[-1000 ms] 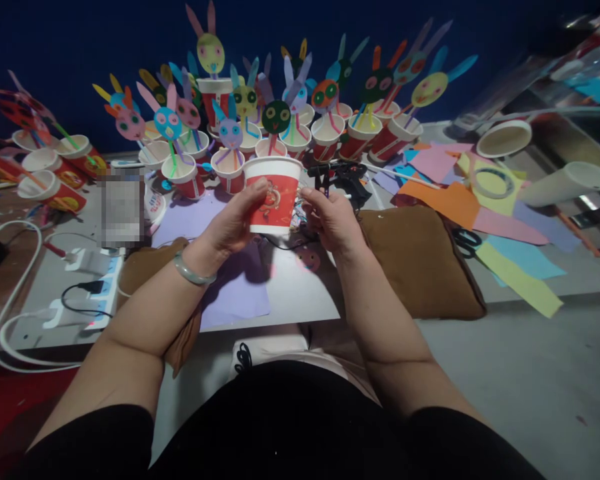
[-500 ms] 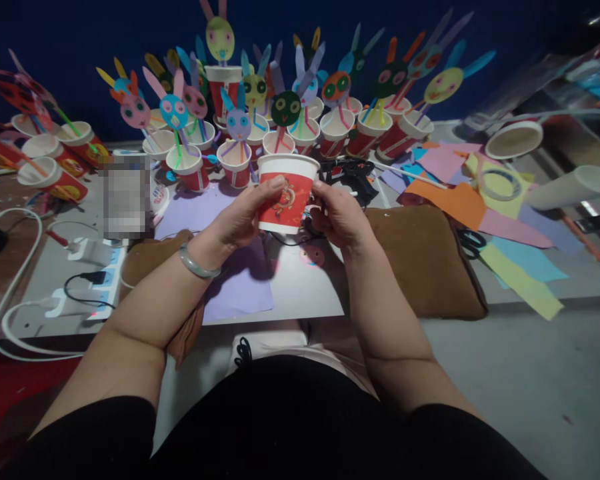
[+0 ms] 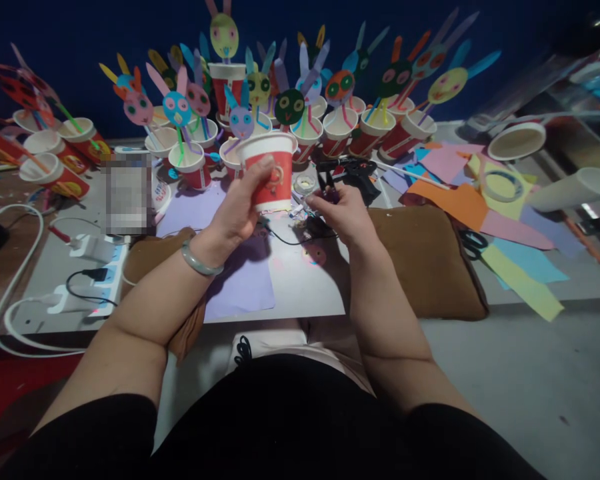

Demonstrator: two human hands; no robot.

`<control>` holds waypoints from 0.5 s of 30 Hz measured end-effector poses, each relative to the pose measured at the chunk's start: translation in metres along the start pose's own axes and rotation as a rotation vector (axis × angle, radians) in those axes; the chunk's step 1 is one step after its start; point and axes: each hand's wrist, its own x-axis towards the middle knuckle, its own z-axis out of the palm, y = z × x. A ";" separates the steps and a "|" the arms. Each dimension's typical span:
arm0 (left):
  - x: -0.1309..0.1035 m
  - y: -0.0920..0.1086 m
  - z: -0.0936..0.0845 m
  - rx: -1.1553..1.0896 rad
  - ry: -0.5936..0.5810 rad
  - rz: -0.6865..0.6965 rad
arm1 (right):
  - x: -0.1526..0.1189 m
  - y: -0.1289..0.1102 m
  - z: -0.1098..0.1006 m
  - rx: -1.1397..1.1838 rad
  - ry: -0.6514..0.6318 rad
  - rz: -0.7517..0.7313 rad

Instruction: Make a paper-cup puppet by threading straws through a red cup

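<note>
My left hand [image 3: 240, 207] is wrapped round a red and white paper cup [image 3: 275, 181], which it holds upright above the table with the thumb across its front. To the right of the cup, my right hand [image 3: 344, 212] is closed on a small dark two-pronged tool [image 3: 327, 189]; its prongs point up and stand apart, and its exact kind is unclear. Beneath the hands lie a roll of clear tape [image 3: 304, 183], a black cable [image 3: 293, 243] and a pink paper face [image 3: 313, 254].
Behind stand several paper cups [image 3: 189, 167] with bunny faces on straws. A black glue gun [image 3: 353, 175] lies right of centre. Brown cushions [image 3: 425, 267], black scissors [image 3: 473, 245] and coloured paper [image 3: 445, 200] occupy the right. At left are a power strip [image 3: 111, 277] and white cables [image 3: 17, 287].
My right hand has come off the cup and now shows the dark tool clearly. My left hand has brought the cup slightly left and nearer, uncovering the tape roll behind it.
</note>
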 end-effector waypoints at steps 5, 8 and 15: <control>0.004 0.006 0.005 -0.114 0.114 0.126 | 0.002 0.009 0.003 -0.380 -0.252 0.079; 0.004 0.007 0.005 -0.098 0.097 0.104 | 0.000 0.009 0.009 -0.597 -0.311 0.070; 0.004 0.006 0.004 -0.103 0.052 0.112 | -0.003 0.005 0.021 -1.058 -0.184 0.033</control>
